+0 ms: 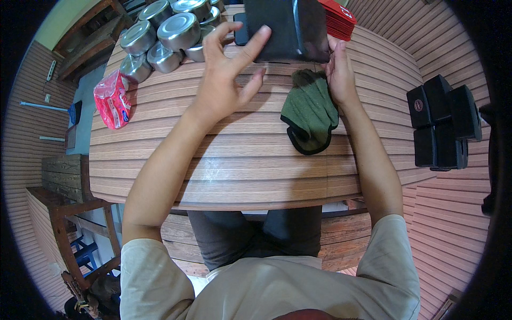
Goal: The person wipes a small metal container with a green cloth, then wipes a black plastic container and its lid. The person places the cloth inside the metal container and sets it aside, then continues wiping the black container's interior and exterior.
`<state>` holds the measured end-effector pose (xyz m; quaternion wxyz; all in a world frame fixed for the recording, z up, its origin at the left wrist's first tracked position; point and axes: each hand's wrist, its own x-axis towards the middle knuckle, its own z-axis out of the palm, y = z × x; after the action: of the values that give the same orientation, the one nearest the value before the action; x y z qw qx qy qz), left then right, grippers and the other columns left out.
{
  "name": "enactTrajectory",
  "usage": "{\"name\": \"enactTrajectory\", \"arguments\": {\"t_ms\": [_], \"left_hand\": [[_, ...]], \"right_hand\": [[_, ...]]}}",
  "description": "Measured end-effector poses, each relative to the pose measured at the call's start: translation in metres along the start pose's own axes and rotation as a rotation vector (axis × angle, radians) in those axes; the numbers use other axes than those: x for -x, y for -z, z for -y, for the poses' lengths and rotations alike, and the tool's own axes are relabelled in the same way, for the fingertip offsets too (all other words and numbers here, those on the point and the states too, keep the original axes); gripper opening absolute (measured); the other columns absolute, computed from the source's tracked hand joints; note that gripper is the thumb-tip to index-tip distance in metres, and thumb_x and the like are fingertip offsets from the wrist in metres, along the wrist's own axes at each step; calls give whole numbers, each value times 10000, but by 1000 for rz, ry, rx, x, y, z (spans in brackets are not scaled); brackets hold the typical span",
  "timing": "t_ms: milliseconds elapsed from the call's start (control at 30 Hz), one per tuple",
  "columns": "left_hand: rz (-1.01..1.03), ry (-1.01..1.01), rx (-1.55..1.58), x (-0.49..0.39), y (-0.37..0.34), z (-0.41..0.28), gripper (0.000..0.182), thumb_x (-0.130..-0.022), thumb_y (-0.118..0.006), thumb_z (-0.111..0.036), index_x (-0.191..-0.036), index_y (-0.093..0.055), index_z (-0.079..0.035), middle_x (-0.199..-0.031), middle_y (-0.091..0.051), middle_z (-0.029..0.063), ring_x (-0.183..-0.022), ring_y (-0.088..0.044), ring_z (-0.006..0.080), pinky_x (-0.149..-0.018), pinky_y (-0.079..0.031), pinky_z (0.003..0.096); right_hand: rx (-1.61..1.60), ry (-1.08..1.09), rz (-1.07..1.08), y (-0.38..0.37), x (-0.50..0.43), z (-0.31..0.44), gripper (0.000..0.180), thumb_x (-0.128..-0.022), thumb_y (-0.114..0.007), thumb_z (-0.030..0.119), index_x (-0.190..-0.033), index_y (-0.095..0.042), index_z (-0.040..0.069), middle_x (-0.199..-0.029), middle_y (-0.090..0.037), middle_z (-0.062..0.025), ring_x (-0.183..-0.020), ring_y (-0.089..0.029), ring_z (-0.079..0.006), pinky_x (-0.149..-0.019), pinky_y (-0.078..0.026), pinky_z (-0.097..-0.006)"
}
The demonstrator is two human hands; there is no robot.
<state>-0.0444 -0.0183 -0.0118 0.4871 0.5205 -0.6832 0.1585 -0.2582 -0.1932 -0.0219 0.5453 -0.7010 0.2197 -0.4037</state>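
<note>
At the far side of the table, a black box (pixel 276 32) with a glossy stripe is in my right hand (pixel 340 76), gripped at its near right corner; some of those fingers are hidden. My left hand (pixel 228 72) has its fingers spread beside the box's left side. Its index fingertip overlaps the box in view, and I cannot tell whether it touches. A smaller dark object (pixel 241 30) shows behind the box's left edge. Just below the box, a crumpled green cloth (pixel 312 108) with black edging lies on the wood-grain table (pixel 256 168), close to my right wrist.
Several round metal tins (pixel 179 30) are stacked at the back left. A pink plastic packet (pixel 114 100) lies near the left edge. Behind my right hand is a stack of red items (pixel 340 20). Several black boxes (pixel 440 120) stand grouped at the far right.
</note>
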Motion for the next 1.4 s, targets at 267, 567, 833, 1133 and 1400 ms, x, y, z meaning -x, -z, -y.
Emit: {"name": "enactTrajectory", "arguments": {"t_ms": [267, 567, 833, 1133, 1400], "left_hand": [[-40, 101, 28, 1, -6, 15, 926, -838, -833, -85, -1654, -398, -58, -1633, -401, 235, -1510, -412, 396, -1240, -371, 469], [0, 362, 471, 9, -15, 20, 1037, -839, -909, -135, -1659, -288, -4, -1553, -494, 218, -1430, -514, 318, -1225, -391, 433], [20, 534, 792, 15, -12, 33, 1013, -900, -866, -505, -1568, -265, -37, -1490, -528, 123, -1389, -530, 262, -1200, -408, 449], [134, 825, 1170, 10, -19, 27, 931, -1062, -97, -777, -1536, -478, -73, -1408, -658, 174, -1197, -697, 321, -1070, -523, 472], [334, 647, 1274, 16, -8, 35, 749, -1098, -373, -655, -1519, -460, -42, -1290, -726, 161, -1216, -697, 307, -1069, -549, 468]], "right_hand": [[-67, 113, 0, 5, -1, 6, 709, -1179, -209, 541, -1522, -523, 6, -1504, -596, -119, -1379, -546, -205, -1159, -408, -395], [-146, 202, 26, -1, -1, 5, 628, -1180, -332, 494, -1504, -556, 5, -1562, -557, -172, -1412, -560, -276, -1179, -440, -430], [-57, 487, 85, -4, 8, 30, 579, -1177, -358, 443, -1515, -531, 5, -1453, -654, -191, -1352, -612, -278, -1123, -468, -410], [120, 591, 124, -9, 14, 46, 478, -1112, -561, 284, -1522, -553, 38, -1472, -624, -163, -1354, -588, -238, -1105, -485, -399], [267, 695, -11, -7, 11, 44, 515, -1156, -449, 313, -1576, -490, 19, -1572, -523, -169, -1453, -508, -279, -1164, -455, -423]]}}
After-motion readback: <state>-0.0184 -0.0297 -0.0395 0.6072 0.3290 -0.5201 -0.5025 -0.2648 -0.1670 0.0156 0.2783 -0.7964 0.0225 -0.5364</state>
